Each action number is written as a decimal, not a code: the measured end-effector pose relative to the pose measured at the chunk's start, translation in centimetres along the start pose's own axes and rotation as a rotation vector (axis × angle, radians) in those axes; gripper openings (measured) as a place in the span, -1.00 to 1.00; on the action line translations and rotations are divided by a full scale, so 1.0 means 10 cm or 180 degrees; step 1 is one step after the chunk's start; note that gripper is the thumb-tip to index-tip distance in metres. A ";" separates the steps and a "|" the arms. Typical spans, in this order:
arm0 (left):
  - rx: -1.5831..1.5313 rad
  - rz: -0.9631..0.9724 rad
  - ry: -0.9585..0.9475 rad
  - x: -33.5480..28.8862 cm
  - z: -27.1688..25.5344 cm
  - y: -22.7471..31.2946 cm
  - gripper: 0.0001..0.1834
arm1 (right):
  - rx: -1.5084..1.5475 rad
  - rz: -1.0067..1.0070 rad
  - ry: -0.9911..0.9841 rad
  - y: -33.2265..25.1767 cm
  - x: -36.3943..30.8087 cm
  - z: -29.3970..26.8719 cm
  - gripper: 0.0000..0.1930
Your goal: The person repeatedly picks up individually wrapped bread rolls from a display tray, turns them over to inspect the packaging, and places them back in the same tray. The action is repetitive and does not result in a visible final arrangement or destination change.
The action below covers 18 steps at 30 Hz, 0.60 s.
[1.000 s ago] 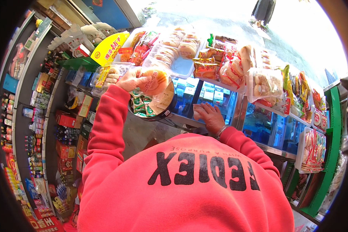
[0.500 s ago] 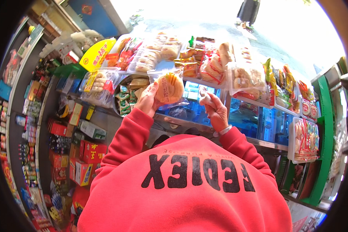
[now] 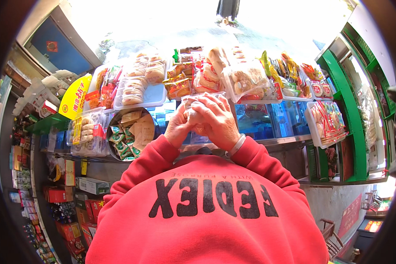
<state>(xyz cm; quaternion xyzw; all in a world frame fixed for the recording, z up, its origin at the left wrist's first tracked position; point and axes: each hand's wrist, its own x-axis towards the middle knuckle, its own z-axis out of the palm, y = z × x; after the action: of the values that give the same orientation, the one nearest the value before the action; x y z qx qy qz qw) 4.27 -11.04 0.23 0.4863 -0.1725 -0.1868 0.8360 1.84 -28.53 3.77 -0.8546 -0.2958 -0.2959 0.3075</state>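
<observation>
In front of my chest, both hands come together over a clear-wrapped round bread, mostly covered by my fingers. My left hand is closed on the pack from its left side. Across the front of the pack lies my right hand, its fingers bent around a crumpled white wad that looks like cloth or tissue. Just beyond my hands is a tray of wrapped buns with a bare blue patch at its near corner. A round tin of small green packets and brown packs stands to the left of my hands.
Bagged breads and snack packs fill trays along the counter. A red-striped pack hangs over its right front. A yellow sign stands at left, beside a green frame. Shelves of goods line the left side.
My right hand, with the white wad, has moved left onto the wrapped bread. The bread has come down nearer my chest, now mostly covered. The view has turned to the right.
</observation>
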 end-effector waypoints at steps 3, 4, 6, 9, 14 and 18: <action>0.0034 0.0076 -0.0016 -0.01 -0.15 -0.06 -0.39 | -0.0096 -0.0016 0.0227 -0.02 0.07 0.00 -0.52; 0.0130 -0.0050 -0.0016 -0.04 -0.23 -0.05 -0.41 | -0.0048 0.0059 0.0305 -0.03 0.08 -0.01 -0.58; 0.0145 -0.0135 -0.0019 -0.07 -0.28 0.03 -0.41 | -0.0038 0.0304 0.0296 -0.03 0.07 -0.04 -0.58; 0.0103 -0.0233 0.0098 -0.09 -0.31 0.10 -0.42 | -0.0151 0.0618 0.0304 0.02 0.02 -0.05 -0.58; -0.0448 -0.0494 0.0192 0.01 -0.38 0.07 -0.56 | -0.0303 0.0684 0.0458 -0.05 0.00 -0.03 -0.51; -0.0727 -0.0553 0.0028 0.05 -0.40 -0.02 -0.58 | -0.0818 0.0473 0.0063 -0.28 0.08 -0.01 -0.57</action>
<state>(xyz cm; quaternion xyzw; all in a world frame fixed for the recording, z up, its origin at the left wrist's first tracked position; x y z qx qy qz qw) 6.57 -8.35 -1.77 0.4019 -0.1036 -0.2748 0.8673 0.36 -26.58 5.40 -0.9035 -0.1884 -0.3162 0.2196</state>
